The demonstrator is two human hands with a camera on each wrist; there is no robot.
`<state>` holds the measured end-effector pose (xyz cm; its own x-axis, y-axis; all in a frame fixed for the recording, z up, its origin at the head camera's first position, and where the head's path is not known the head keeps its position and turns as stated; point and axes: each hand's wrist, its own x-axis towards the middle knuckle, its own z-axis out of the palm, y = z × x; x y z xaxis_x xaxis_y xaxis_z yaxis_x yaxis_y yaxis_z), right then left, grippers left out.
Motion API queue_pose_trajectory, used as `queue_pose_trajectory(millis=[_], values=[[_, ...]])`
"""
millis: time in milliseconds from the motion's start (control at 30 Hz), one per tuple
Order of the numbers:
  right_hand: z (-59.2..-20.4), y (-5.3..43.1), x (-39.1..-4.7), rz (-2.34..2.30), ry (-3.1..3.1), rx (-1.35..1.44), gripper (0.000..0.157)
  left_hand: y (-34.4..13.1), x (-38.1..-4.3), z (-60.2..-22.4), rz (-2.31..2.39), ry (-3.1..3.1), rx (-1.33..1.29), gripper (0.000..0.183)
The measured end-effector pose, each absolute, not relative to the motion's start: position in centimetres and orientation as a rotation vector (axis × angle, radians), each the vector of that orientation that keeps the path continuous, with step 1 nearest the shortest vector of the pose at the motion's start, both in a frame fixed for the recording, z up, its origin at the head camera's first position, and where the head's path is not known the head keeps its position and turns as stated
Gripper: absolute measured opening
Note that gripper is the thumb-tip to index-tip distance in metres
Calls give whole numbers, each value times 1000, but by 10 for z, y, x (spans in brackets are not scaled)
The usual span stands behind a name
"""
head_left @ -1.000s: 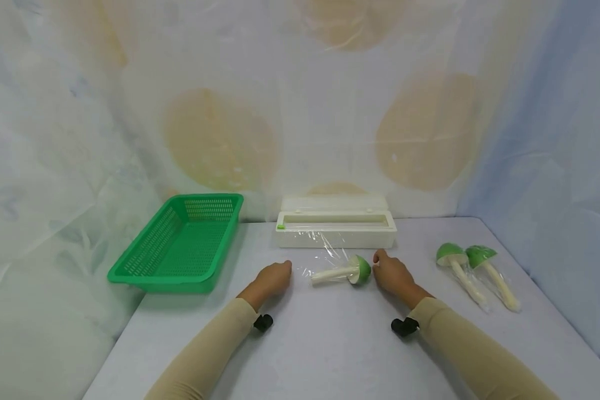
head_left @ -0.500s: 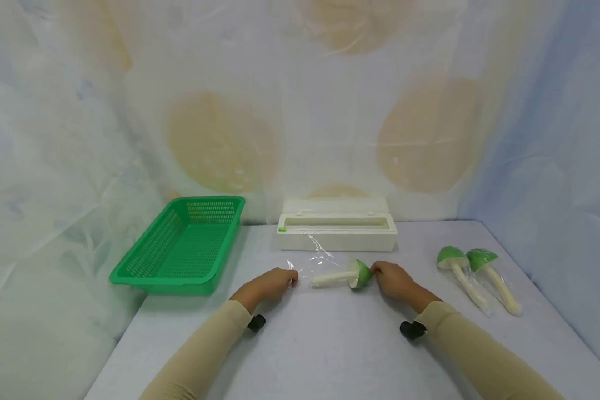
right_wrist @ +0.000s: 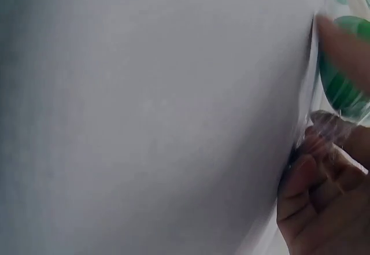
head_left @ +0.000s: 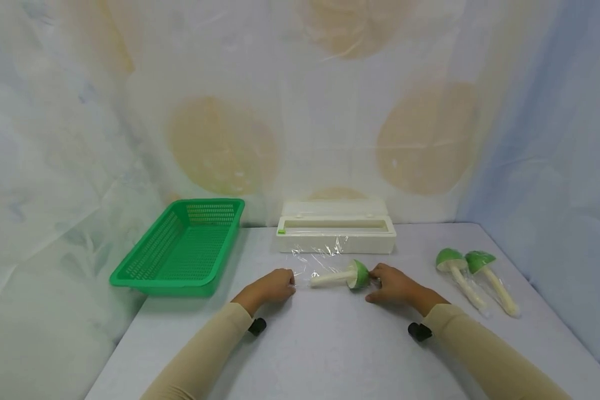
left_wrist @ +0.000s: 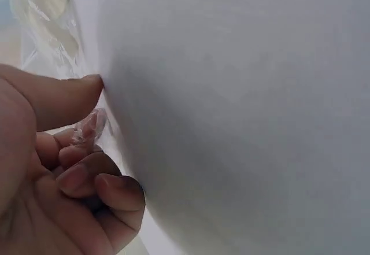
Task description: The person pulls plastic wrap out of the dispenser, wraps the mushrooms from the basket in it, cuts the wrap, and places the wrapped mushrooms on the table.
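A mushroom-shaped item with a green cap and white stem [head_left: 332, 278] lies on the table between my two hands, its cap to the right. Clear cling film [head_left: 305, 266] spreads over and around it and reaches back to the white dispenser [head_left: 336, 243]. Beside the stem end, my left hand [head_left: 270, 288] has curled fingers holding a bunched bit of film [left_wrist: 91, 126], its thumb lifted apart. At the cap, my right hand [head_left: 397, 288] has its thumb spread away from its fingers. Film [right_wrist: 335, 129] lies against those fingers.
Two similar green-capped items, apparently film-wrapped, lie at right: one [head_left: 462, 280] beside the other [head_left: 495, 280]. A green slotted basket [head_left: 210, 286] stands at left. The dispenser's lid [head_left: 335, 208] is raised at the back, before a patterned curtain.
The film's near part has come down flatter around the mushroom-shaped item. My right thumb has moved away from the fingers. The left hand has shifted slightly right, toward the stem.
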<state>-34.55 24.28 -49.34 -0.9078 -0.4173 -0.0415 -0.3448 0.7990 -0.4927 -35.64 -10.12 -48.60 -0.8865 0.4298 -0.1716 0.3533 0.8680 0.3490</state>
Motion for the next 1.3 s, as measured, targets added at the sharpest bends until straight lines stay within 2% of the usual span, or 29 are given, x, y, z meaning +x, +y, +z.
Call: queue_pose_trajectory(millis=[167, 267, 400, 567, 733, 800, 933, 1100, 1300], values=[[-495, 242, -348, -769, 2873, -653, 29, -101, -358, -485, 436, 2876, 649, 21], [-493, 245, -348, -799, 2892, -727, 20, -101, -359, -484, 499, 2896, 623, 26], [-491, 250, -351, -870, 2924, -774, 26, -103, -363, -482, 698, 2917, 552, 31], [-485, 254, -358, -1095, 2962, -660, 37, -105, -372, -476, 1075, 2923, 400, 36], [-483, 250, -366, -1442, 3038, -478, 45, -102, -380, -472, 1457, 2899, 272, 27], [-483, 246, -369, -1582, 3001, -447, 45, -99, -383, -471, 1581, 2872, 266, 23], [-486, 239, -374, -1818, 2834, -317, 49, -93, -389, -471, 1760, 2748, 221, 28], [-490, 236, -381, -1944, 2751, -123, 53, -86, -393, -474, 1943, 2582, 171, 27], [-496, 234, -387, -1989, 2731, -132, 49, -82, -393, -477, 2051, 2513, 172, 25]])
